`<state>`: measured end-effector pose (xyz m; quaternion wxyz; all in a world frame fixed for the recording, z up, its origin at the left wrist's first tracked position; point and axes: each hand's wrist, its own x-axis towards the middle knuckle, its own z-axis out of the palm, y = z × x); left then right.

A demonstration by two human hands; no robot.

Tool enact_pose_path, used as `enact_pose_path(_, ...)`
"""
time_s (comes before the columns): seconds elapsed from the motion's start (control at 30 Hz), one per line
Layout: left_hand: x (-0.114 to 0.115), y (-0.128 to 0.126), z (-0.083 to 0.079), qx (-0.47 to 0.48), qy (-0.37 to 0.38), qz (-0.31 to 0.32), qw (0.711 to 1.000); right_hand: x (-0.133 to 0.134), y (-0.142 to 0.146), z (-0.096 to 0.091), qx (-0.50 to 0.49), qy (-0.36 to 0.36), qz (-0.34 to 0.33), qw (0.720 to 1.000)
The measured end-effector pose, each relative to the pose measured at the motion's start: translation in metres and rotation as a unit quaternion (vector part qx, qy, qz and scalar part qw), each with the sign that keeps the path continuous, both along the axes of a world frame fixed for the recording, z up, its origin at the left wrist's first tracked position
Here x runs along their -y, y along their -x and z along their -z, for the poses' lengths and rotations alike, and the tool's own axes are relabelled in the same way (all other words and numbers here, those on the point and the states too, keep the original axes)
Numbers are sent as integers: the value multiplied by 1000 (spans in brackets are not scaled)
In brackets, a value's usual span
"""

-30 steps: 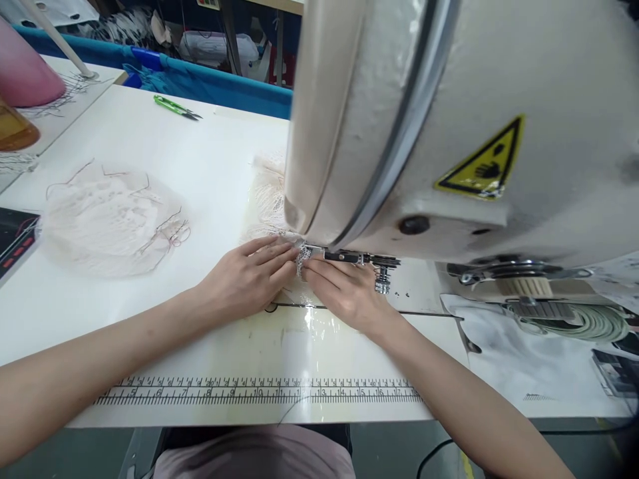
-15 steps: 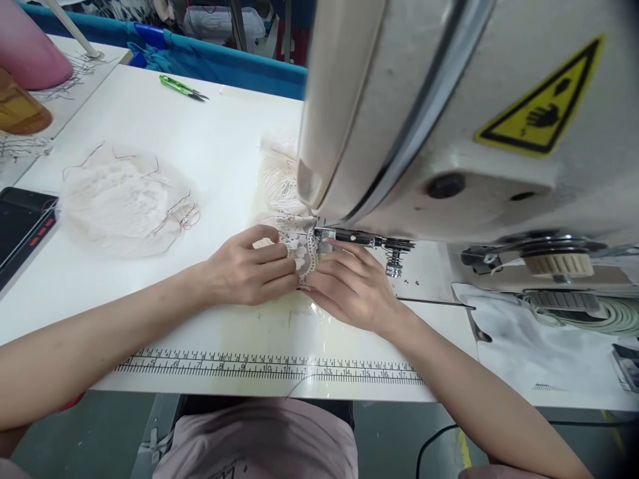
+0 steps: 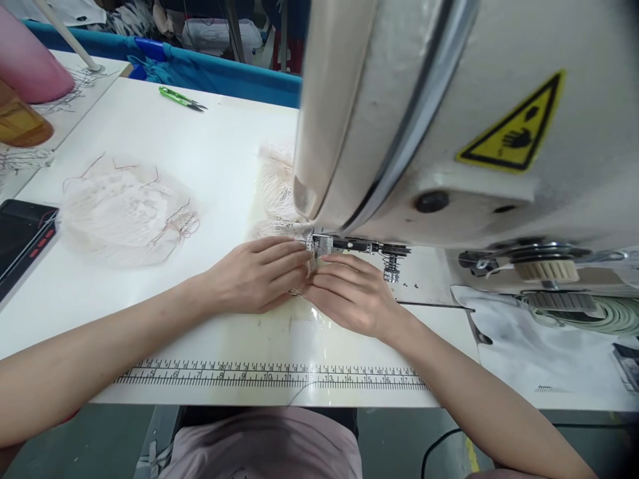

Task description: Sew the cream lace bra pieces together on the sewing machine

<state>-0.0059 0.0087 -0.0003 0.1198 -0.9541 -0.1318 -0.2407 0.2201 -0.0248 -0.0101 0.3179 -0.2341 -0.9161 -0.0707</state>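
A piece of pale lace (image 3: 277, 188) lies under the head of a sewing machine (image 3: 344, 120), its near part mostly covered by my fingers. My left hand (image 3: 267, 273) is closed over the lace left of the presser foot (image 3: 322, 245), with the fingers close together and the thumb out of sight. On the right, my right hand (image 3: 352, 289) grips the lace edge just in front of the foot, fingertips bent and almost meeting those of the left. The needle point cannot be made out.
Another lace piece with loose threads (image 3: 127, 209) rests at left, near a black device (image 3: 24, 233). Green thread snips (image 3: 180, 98) lie farther back. A ruler strip (image 3: 269, 376) runs along the table's front edge. White cloth (image 3: 529, 352) is at right.
My left hand has gone from a pinch with curled fingers to a flatter grip, covering more of the lace beside the foot. My right hand stays almost in place. The view has shifted slightly.
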Motion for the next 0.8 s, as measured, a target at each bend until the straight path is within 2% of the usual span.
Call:
enact_pose_path(0.13, 0, 0, 5, -15, 69, -50, 996, 0, 2, -2, 17, -5, 9, 1000)
enact_pose_path(0.37, -1, 3, 5, -46, 61, -67, 995, 0, 3, -2, 24, -21, 10, 999)
enact_pose_path(0.8, -5, 1, 2, -42, 56, -58, 996, 2, 0, 5, 46, -14, 33, 998)
